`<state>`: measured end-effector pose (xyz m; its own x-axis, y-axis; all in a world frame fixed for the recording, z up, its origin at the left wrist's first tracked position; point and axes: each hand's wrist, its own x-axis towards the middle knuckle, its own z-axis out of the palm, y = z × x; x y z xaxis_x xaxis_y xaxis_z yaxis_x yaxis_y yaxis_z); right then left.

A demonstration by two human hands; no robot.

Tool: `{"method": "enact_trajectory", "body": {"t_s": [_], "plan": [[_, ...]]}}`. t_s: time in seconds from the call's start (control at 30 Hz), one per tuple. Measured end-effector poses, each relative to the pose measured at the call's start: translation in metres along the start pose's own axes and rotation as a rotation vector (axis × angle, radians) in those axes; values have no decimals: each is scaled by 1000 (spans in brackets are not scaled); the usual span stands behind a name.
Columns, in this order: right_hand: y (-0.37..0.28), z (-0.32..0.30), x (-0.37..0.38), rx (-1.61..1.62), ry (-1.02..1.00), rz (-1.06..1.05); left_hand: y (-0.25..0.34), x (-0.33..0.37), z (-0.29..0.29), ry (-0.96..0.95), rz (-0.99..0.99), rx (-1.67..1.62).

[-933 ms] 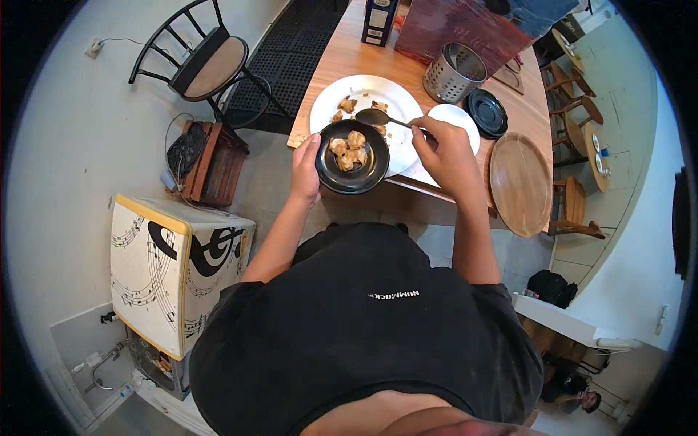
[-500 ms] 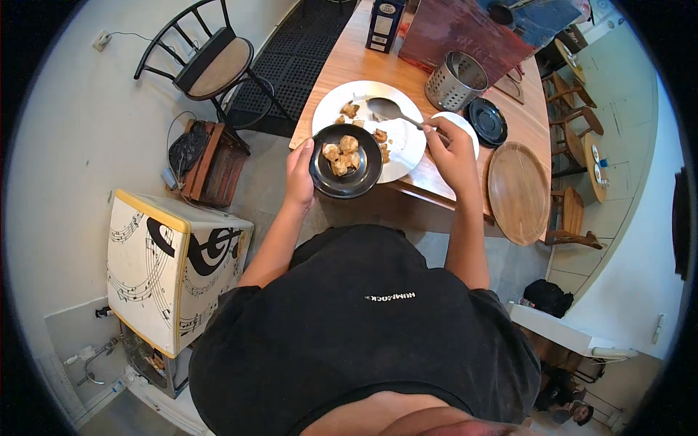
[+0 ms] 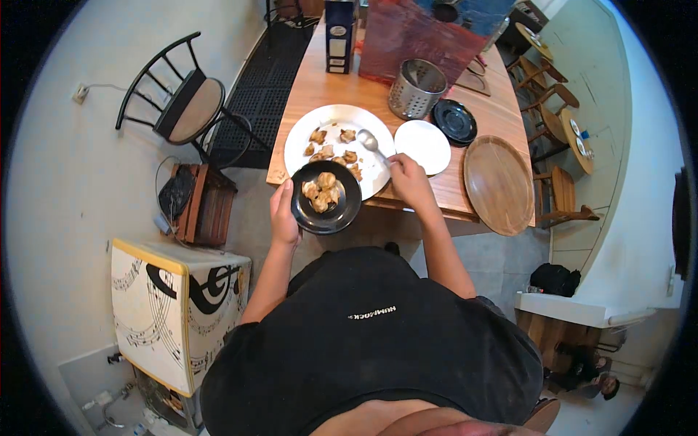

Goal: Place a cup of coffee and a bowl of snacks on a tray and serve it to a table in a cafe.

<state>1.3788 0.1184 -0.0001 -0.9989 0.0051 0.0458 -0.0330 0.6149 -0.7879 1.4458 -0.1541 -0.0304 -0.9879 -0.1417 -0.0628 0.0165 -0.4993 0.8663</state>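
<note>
My left hand (image 3: pixel 285 212) grips the rim of a small black dish (image 3: pixel 345 217), held at the table's near edge over the front rim of a large white plate (image 3: pixel 326 116). A cluster of browned, lumpy food pieces (image 3: pixel 320 190) sits in the dish. More small browned pieces (image 3: pixel 318 136) lie scattered on the white plate. Closed around a metal spoon (image 3: pixel 368 141), my right hand (image 3: pixel 411 183) is at the plate's right edge. The spoon's bowl is over the plate's right part, beside a browned piece; whether it touches the plate I cannot tell.
Right of the large plate are a smaller white plate (image 3: pixel 423 147), black saucers (image 3: pixel 456 121) and an oval wooden tray (image 3: pixel 499 185). Behind stand a perforated metal holder (image 3: pixel 416 93), a dark box (image 3: pixel 339 43) and a red-blue panel (image 3: pixel 407 40). A black chair (image 3: pixel 190 109) stands left.
The view has shifted. The dish has come slightly toward me, uncovering more pieces on the large plate. My right hand has shifted nearer, baring the smaller white plate; the spoon's bowl sits further right.
</note>
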Motion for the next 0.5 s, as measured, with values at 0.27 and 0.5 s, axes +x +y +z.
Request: {"method": "enact_trajectory", "body": {"t_s": [0.27, 0.5], "plan": [[-39, -65, 14, -479, -78, -79, -5, 3, 32, 65, -33, -79], [-37, -118, 152, -379, 64, -436, -7, 9, 69, 82, -54, -57]]}}
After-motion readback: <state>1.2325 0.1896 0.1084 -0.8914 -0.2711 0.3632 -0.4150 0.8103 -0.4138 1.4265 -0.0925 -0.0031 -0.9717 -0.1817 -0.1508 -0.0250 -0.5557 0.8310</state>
